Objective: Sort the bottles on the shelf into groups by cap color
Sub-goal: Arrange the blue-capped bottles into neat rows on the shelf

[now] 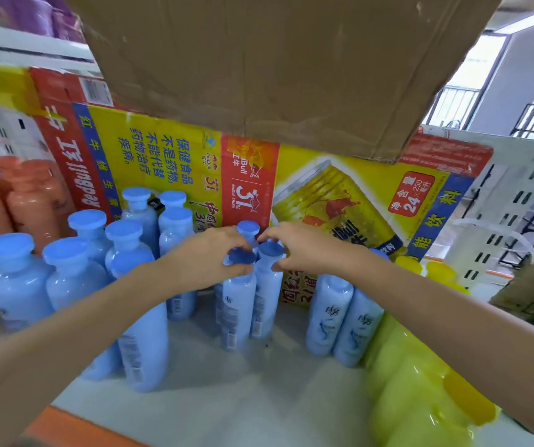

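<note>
— Where are the person's hands?
— Both reach to the middle of the white shelf [227, 398]. The left hand [211, 253] curls its fingers and thumb round the cap of a blue-capped bottle [238, 304]. The right hand [298, 250] pinches the cap of the neighbouring blue bottle [267, 295]. These two bottles stand upright, touching side by side
— And the other bottles?
— A cluster of blue bottles [75, 275] stands upright on the left part of the shelf, partly hidden by the left forearm. One more blue cap [248, 228] shows just behind the two hands. A pair of blue bottles [343, 321] stands just right of the gripped ones, under the right forearm. At the far left, beside the cluster, are orange bottles [30, 201]. On the right, close against the blue pair, are yellow bottles [414, 382], too blurred to tell how they lie
— What is behind them?
— A Red Bull carton [169, 150] in yellow, red and blue runs along the back of the shelf. A plain brown cardboard box [259, 59] fills the top of the view, and a white slotted crate [511, 204] stands at the far right
</note>
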The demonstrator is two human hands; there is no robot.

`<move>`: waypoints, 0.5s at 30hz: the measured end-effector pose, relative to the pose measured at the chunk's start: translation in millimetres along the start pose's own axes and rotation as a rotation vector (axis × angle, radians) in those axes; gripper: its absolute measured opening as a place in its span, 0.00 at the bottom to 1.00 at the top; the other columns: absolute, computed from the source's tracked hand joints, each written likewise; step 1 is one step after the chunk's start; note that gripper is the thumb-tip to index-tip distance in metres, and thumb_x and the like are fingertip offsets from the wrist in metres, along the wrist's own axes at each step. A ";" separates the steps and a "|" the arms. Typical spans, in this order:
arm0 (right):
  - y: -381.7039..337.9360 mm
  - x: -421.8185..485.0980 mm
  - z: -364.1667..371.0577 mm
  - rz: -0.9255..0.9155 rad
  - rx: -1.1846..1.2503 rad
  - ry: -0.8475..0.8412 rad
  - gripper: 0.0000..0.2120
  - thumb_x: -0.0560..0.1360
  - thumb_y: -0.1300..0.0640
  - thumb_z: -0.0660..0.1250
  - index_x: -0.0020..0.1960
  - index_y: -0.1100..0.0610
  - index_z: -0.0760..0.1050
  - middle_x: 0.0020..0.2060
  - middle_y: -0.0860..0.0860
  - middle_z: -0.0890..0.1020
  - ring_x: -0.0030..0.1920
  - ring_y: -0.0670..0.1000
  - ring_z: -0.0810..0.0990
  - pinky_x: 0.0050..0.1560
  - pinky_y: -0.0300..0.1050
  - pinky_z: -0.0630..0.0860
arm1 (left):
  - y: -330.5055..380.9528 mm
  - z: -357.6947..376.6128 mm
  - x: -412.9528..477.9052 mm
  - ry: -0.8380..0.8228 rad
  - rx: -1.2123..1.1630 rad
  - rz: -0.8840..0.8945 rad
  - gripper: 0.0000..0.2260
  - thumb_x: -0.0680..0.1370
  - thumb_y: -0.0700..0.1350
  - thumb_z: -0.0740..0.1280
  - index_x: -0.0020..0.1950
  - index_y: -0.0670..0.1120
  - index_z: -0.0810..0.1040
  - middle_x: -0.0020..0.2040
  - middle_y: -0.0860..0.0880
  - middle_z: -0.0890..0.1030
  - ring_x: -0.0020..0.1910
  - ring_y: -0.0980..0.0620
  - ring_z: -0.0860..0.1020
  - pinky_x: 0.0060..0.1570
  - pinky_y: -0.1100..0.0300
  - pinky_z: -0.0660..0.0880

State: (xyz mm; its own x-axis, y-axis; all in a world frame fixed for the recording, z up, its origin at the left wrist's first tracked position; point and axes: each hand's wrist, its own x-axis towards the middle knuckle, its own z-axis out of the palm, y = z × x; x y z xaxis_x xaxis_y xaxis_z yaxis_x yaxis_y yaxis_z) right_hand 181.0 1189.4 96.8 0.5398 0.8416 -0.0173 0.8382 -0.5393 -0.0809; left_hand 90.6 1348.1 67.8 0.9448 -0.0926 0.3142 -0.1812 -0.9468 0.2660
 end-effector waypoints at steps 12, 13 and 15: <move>-1.7 7.9 1.7 0.010 0.047 0.021 0.18 0.70 0.55 0.72 0.58 0.55 0.74 0.52 0.52 0.76 0.45 0.50 0.72 0.35 0.42 0.65 | 1.9 6.6 7.6 -0.020 -0.038 -0.073 0.14 0.71 0.44 0.71 0.56 0.44 0.78 0.52 0.46 0.79 0.47 0.52 0.74 0.39 0.67 0.60; -2.2 6.1 0.6 0.011 0.044 0.015 0.18 0.69 0.55 0.73 0.57 0.54 0.74 0.49 0.51 0.75 0.46 0.51 0.73 0.35 0.42 0.66 | 2.2 6.3 8.0 -0.015 -0.053 -0.079 0.14 0.70 0.43 0.71 0.55 0.43 0.78 0.51 0.46 0.80 0.46 0.52 0.74 0.39 0.67 0.61; -3.4 1.6 -1.5 0.019 0.035 -0.002 0.19 0.68 0.53 0.74 0.56 0.54 0.74 0.47 0.50 0.74 0.48 0.53 0.75 0.38 0.44 0.68 | 2.0 6.5 8.3 -0.007 -0.063 -0.098 0.15 0.69 0.44 0.73 0.54 0.43 0.79 0.51 0.47 0.80 0.47 0.52 0.75 0.40 0.67 0.62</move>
State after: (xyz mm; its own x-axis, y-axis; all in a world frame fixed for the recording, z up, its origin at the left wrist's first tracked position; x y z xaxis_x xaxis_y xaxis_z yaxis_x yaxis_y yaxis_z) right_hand 179.1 1192.6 98.5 0.5551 0.8315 -0.0213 0.8248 -0.5536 -0.1151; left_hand 99.9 1343.5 65.1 0.9606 -0.0032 0.2780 -0.1050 -0.9301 0.3521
